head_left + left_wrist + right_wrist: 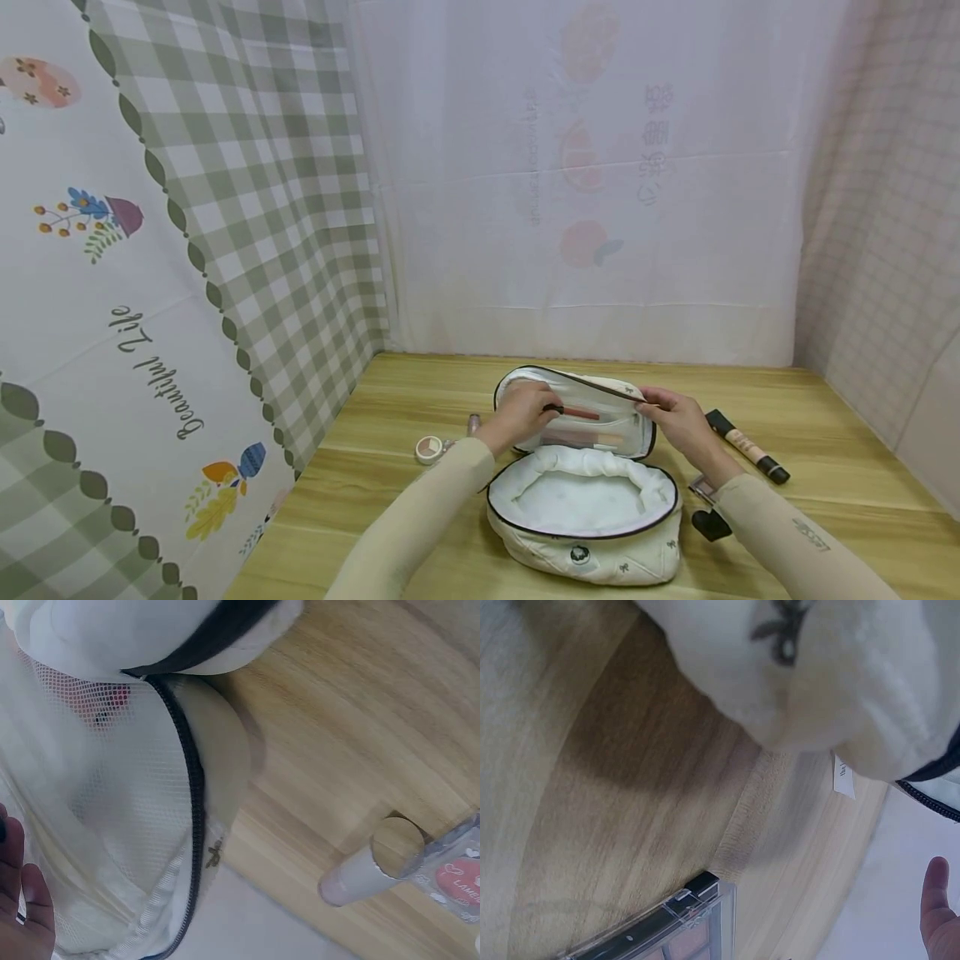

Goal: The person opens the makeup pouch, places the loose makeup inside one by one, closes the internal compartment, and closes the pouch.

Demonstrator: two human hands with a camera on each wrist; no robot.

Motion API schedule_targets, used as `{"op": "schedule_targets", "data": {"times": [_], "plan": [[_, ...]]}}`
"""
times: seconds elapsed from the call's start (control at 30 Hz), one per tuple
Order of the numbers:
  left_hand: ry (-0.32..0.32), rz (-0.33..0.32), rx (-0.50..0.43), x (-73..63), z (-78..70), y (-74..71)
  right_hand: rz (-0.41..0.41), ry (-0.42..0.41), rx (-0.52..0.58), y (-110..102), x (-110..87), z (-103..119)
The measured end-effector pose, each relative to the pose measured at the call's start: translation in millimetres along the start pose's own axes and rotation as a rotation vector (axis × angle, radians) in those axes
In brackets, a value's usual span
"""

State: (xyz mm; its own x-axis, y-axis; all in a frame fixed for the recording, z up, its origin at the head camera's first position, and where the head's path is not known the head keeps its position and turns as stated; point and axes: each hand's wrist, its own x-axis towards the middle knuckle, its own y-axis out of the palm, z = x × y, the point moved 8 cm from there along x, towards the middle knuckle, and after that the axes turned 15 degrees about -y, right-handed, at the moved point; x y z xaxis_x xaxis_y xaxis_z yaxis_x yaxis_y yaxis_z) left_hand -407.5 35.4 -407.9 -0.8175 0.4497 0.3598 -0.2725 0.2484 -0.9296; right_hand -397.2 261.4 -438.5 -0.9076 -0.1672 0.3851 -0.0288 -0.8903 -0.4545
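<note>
A cream cosmetic bag with black zip edging stands open on the table, its padded white inside showing. Its raised lid has a mesh pocket inside. With curled fingers my left hand holds a slim pencil-like stick, reddish brown with a black end, at the pocket. Further down in the pocket lies a pinkish-brown slim item. My right hand pinches the dark upper edge of the pocket at the lid's right side.
Right of the bag lie a foundation tube, a clear-lidded makeup palette and a black item. To the left are a round compact and a small cylindrical tube. Cloth curtains surround the wooden table.
</note>
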Motion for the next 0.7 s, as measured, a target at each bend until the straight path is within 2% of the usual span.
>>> {"op": "schedule_targets", "data": {"times": [0.4, 0.7], "plan": [[0.03, -0.056, 0.041, 1.9, -14.2, 4.7, 0.002, 0.001, 0.008, -1.2, -0.2, 0.9], [0.068, -0.066, 0.087, 1.5, -20.9, 11.2, 0.022, 0.005, 0.02, 0.0, -1.2, 1.7]]}}
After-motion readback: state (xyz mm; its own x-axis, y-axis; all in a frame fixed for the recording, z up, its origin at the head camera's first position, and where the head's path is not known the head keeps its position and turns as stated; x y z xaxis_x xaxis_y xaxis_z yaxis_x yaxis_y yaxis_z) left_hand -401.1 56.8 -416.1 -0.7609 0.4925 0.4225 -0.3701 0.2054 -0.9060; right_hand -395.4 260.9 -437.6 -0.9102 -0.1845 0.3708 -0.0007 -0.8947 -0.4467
